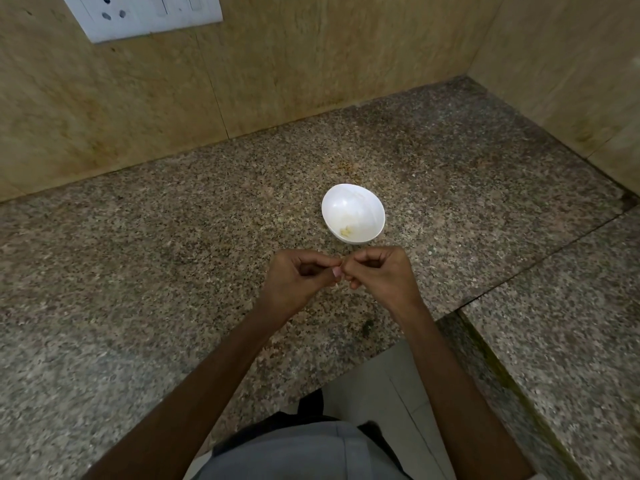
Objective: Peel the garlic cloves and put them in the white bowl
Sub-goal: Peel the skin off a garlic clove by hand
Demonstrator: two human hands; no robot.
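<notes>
Your left hand (294, 282) and right hand (377, 271) met fingertip to fingertip above the worktop (138, 271), over its middle and a little in from the front edge. Both were curled, with thumb and forefinger pressed together on something very small held between them. That was presumably a garlic clove (341, 270), though the view showed almost none of it, only a pale speck where the two pinches touched. Its long axis could not be made out, nor whether any skin was on it.

The white bowl (353, 213) stood on the worktop just beyond your hands, toward the back wall and slightly to the right. It was upright and apart from both hands. A small yellowish bit, likely a peeled clove (345, 231), lay at the bottom near its front side.

The relation that mattered for the drop was this: the bowl lay straight ahead of the pinch, and your right hand was the nearer one, its knuckles just short of the rim. A short forward reach by that hand looked enough to carry the clove over the bowl once it was bare.
</notes>
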